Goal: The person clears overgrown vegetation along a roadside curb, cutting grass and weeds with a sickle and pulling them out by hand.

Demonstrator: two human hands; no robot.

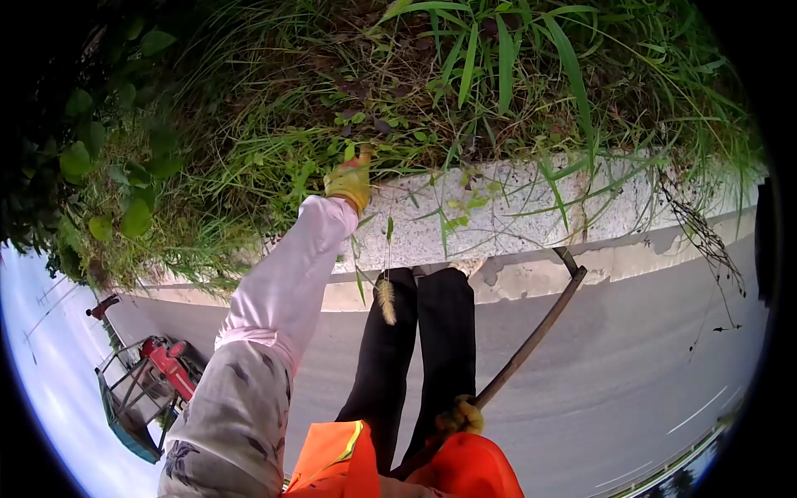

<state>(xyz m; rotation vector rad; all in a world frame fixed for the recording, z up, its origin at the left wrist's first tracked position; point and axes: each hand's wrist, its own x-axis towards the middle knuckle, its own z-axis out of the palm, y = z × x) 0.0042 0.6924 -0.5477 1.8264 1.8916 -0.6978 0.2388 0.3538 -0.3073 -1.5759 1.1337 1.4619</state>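
Observation:
My left hand, in a yellow glove below a pale pink sleeve, reaches into the low weeds along the top of the concrete curb. Its fingers look bent together, with their tips among the leaves. What they grip, if anything, is hidden. Close to my body, my right hand, also in a yellowish glove, is closed around the wooden handle of a hoe-like tool. The handle slants up toward the curb, where a short dark metal head shows; its far part is hidden.
The pale curb runs across, with peeling paint on its side. Tall grass and leafy shrubs grow beyond it. A foxtail seed head hangs before my legs. A red vehicle stands on the grey road.

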